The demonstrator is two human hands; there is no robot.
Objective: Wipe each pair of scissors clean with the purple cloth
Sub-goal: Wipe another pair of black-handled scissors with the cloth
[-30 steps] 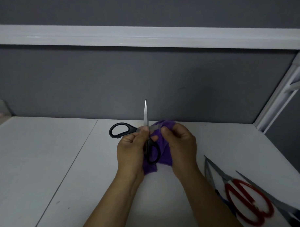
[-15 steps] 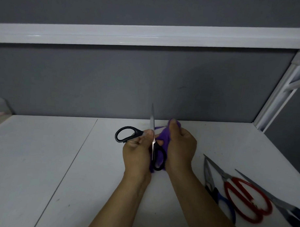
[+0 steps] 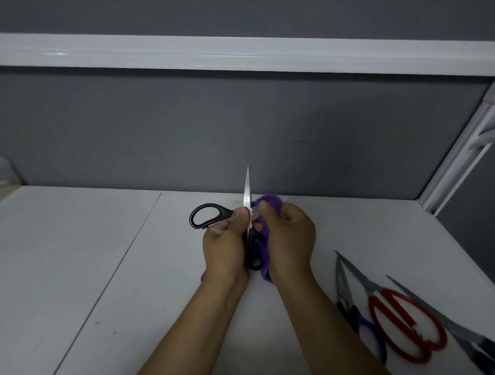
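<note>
Grasps the opened black scissors (image 3: 209, 215) in the left grip (image 3: 224, 251), clenches the purple cloth (image 3: 269, 200) against them in the right grip (image 3: 290, 242).

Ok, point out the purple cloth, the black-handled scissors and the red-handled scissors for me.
purple cloth (image 3: 269, 201), head view, bunched top fold.
black-handled scissors (image 3: 225, 213), head view, neck of the outer handle.
red-handled scissors (image 3: 372, 312), head view, left rim of the red handle.

Four scissors are counted: black scissors (image 3: 223, 213), blue scissors (image 3: 361, 321), red scissors (image 3: 403, 319), dark scissors (image 3: 485, 345). One purple cloth (image 3: 269, 202) is counted.
</note>
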